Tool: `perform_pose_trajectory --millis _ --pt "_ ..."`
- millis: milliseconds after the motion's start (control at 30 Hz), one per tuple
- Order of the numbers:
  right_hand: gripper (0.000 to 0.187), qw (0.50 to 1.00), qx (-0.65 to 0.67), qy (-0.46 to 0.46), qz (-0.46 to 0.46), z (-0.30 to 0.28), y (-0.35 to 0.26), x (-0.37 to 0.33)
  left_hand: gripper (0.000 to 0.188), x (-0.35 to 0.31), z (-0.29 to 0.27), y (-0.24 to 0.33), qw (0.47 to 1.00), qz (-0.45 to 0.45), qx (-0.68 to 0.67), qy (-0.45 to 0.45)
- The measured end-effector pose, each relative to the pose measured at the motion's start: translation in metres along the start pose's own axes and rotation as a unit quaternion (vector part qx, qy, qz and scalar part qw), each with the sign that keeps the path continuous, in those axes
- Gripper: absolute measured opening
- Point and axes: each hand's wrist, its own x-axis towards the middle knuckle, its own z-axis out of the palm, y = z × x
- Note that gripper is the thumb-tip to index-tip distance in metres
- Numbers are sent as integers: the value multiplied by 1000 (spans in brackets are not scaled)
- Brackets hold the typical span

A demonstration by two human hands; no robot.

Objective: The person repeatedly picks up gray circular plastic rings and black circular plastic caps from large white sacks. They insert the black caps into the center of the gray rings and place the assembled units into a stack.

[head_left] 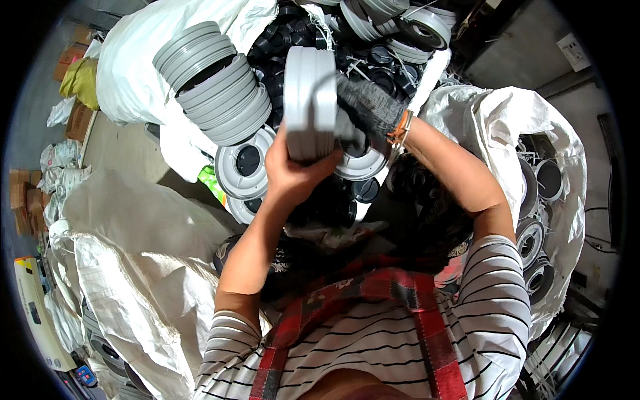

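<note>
Now I'm gripping grey discs (311, 100) with my left hand (297, 172); beyond its fingers (281, 147), my gloved right hand (372, 112) is touching them, grip unclear

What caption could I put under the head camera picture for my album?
A bare left hand holds a stack of grey discs, a gloved right hand at its side, among white sacks.

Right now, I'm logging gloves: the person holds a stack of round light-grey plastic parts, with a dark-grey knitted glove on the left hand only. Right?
No: the head view shows the dark-grey knitted glove on the right hand; the left hand is bare.
</note>
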Motion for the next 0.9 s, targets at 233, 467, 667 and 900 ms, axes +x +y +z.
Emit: perform_pose_trajectory --millis 233,467,667,900 --pt "50 766 -512 377 -97 -193 57 81 72 10 23 -28 876 273 327 -228" --pt "58 638 -673 364 85 -236 60 60 64 16 26 -40 905 271 270 -185" --pt "35 692 -645 320 -49 -212 43 70 45 24 15 -30 963 182 179 -90" --pt "70 829 -492 237 -124 -86 -38 52 46 31 0 -41 925 -86 -370 -16"
